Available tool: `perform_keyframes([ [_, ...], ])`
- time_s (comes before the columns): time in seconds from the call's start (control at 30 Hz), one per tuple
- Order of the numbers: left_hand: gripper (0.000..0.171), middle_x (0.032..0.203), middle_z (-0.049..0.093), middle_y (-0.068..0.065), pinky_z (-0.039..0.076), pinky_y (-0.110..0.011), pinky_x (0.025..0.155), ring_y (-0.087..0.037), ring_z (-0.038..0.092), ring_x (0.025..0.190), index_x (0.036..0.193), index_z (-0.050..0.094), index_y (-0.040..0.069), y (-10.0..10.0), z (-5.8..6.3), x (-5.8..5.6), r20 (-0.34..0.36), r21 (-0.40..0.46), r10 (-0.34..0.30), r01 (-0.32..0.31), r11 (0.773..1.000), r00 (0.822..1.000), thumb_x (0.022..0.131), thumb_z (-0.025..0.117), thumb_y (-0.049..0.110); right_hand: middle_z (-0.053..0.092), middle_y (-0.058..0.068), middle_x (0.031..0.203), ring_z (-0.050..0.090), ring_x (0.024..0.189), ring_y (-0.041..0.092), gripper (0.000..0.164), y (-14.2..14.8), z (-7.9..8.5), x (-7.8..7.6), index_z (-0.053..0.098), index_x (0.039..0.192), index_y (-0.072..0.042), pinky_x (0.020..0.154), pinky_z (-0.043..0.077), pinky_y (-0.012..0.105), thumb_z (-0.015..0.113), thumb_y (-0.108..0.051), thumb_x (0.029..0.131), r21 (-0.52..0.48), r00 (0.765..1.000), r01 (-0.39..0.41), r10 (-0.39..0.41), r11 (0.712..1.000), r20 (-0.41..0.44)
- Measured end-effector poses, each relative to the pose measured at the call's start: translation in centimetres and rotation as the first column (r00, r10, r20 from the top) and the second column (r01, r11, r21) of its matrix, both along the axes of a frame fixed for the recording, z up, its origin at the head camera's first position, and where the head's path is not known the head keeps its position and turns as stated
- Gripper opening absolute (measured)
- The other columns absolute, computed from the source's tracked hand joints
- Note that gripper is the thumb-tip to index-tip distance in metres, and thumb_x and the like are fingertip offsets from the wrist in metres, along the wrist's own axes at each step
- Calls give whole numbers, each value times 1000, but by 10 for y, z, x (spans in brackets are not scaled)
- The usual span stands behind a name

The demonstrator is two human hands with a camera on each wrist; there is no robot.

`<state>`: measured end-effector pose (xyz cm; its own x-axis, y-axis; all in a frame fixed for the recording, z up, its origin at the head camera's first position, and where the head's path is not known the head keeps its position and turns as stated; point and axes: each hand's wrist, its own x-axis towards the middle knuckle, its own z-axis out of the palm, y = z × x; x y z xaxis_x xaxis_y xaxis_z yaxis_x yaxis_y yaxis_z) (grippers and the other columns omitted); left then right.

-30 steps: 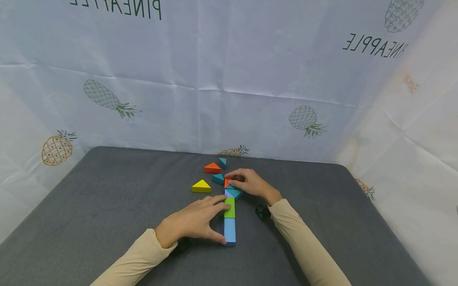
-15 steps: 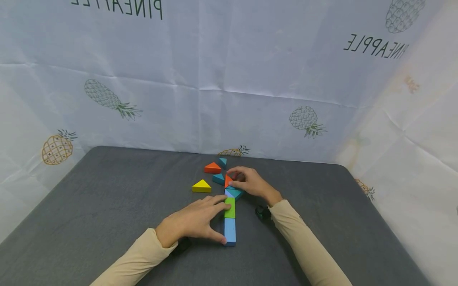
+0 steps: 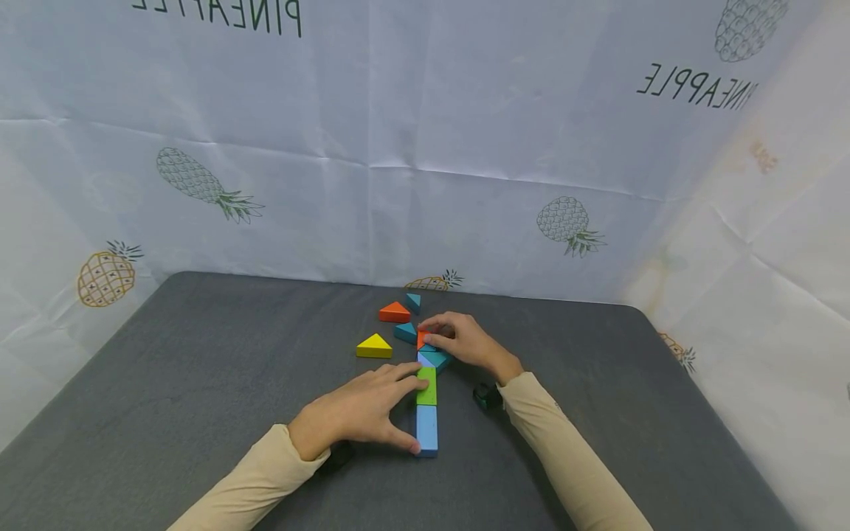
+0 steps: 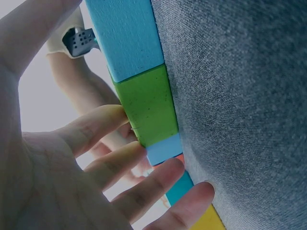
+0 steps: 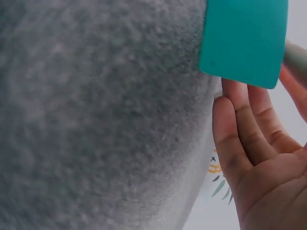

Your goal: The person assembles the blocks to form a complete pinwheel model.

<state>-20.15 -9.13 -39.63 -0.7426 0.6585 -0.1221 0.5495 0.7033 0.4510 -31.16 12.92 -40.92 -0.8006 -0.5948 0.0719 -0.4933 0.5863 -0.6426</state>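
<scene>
In the head view a row of blocks runs away from me. Nearest is a long blue block (image 3: 427,428), then a green block (image 3: 427,386), a pale blue triangle (image 3: 423,360) and a teal triangle (image 3: 437,359). My left hand (image 3: 361,407) lies along the row's left side, fingers spread. Its thumb is at the blue block's near end and its fingertips touch the green block. Farther along, my right hand (image 3: 468,343) pinches an orange triangular block (image 3: 421,338) between thumb and forefinger. The right wrist view shows a teal block face (image 5: 243,43) above curved fingers (image 5: 225,124).
Left of the row sit a yellow triangle (image 3: 374,346), a dark teal triangle (image 3: 405,332) and an orange-red triangle (image 3: 395,313). A small teal triangle (image 3: 413,302) lies near the back edge. A pineapple-printed cloth (image 3: 398,206) hangs behind the grey table (image 3: 232,354).
The right forefinger lifted slightly half a second ago and is now back down at the orange triangular block's far end. The left hand and the other blocks have stayed still.
</scene>
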Motion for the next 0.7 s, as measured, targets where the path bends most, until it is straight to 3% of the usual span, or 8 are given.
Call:
perform_keyframes([
  [0.17,86,162,31,-6,38,-53,113,-32,36,145,148,47,20,1,0,0,0,2,1,-1,1000,1000,77,76,61,67,12,120,67,88,17,28,3,3,0,68,125,-8,80,56,31,54,-18,103,-36,1000,0,-1,999,-29],
  [0.43,87,162,30,-6,37,-53,113,-32,35,145,148,46,20,0,0,0,1,-7,0,0,1000,1000,78,76,61,69,6,105,58,80,11,29,3,2,0,68,125,-11,74,50,25,61,-22,99,54,999,2,0,999,-37],
  [0.7,87,162,31,-6,37,-53,113,-32,36,145,148,47,20,0,0,-1,-4,-4,-2,2,1000,1000,78,75,62,68,5,96,54,72,10,30,2,1,1,68,126,-11,67,47,23,62,-22,99,59,999,-8,11,998,-47],
])
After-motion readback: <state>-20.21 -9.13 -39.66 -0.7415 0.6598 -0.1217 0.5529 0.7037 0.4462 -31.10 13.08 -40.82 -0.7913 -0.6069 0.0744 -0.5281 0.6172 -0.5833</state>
